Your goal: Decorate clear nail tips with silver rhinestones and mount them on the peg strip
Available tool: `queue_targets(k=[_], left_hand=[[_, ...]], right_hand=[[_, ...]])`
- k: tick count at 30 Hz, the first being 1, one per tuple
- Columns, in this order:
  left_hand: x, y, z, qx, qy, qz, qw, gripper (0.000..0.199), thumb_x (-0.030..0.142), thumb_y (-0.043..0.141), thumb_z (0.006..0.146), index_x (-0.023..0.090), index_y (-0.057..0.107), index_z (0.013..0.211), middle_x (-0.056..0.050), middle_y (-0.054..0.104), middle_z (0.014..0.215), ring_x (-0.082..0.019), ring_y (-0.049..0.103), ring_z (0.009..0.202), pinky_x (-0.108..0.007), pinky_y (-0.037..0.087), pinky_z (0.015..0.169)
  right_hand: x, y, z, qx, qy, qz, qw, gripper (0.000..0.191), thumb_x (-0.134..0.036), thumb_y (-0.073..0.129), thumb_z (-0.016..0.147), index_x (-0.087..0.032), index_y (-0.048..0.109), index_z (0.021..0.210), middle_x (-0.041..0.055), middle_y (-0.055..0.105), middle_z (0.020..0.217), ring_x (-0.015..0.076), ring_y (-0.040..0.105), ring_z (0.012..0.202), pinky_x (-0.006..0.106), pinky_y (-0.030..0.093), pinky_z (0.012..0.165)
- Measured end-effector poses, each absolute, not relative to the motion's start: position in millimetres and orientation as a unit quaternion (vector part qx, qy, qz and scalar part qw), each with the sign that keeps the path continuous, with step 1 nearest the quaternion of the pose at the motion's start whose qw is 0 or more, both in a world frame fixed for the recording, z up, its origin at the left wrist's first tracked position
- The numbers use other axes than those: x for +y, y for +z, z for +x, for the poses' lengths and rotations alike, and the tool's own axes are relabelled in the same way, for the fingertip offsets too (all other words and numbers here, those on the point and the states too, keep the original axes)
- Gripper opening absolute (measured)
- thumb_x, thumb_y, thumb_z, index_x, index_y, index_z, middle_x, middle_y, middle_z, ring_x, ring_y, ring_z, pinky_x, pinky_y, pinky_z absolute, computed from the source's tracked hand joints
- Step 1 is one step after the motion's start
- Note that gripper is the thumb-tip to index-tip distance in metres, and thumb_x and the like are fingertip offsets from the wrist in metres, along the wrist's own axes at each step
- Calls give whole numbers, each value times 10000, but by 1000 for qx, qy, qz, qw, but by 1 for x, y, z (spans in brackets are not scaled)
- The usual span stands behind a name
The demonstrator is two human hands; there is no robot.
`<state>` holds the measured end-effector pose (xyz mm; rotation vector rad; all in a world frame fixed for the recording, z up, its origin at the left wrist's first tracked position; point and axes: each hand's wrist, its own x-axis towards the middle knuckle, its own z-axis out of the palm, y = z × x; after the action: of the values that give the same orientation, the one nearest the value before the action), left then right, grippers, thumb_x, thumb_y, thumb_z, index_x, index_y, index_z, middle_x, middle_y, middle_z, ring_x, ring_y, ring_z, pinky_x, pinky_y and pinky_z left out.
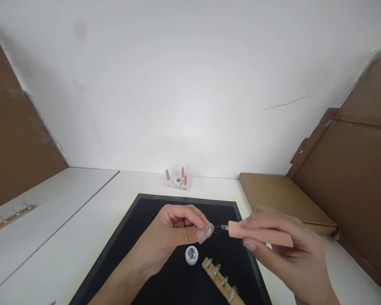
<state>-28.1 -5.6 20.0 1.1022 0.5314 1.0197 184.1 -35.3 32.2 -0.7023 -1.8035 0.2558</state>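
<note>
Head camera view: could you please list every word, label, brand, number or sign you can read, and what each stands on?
No readable text anywhere.
Pink-topped bottles at the back: any marks too small to read.
Pink-handled brush in the right hand: no lettering visible.
White jar: none legible.

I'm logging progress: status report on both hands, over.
Left hand pinching clear piece. Right hand holding peach-handled brush, pointed at the piece. White jar on black mat, not between them.
</note>
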Motion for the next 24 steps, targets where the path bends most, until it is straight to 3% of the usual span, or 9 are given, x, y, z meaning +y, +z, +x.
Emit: queue_targets(k=[9,19,24], left_hand=[[-4,20,-29,246,427,471,731,75,143,842,712,187,792,679,18,736,741,-54,649,657,-136,497,660],[-5,21,-29,267,417,434,752,93,181,885,653,183,792,657,19,741,694,-64,674,644,-128,497,637],[-1,19,-28,267,420,452,740,85,196,880,665,188,796,674,15,747,712,-60,655,653,-135,490,656]], right_hand=[[-35,30,182,-763,93,-282,574,72,-225,669,859,-269,639,907,-39,631,602,109,542,458,216,426,400],[-34,29,182,-760,103,-298,568,175,-114,656,811,-270,639,887,-56,598,594,94,516,450,206,407,398],[-35,29,179,-758,113,-268,584,160,-124,658,815,-255,646,906,-38,662,640,102,534,493,211,434,435]])
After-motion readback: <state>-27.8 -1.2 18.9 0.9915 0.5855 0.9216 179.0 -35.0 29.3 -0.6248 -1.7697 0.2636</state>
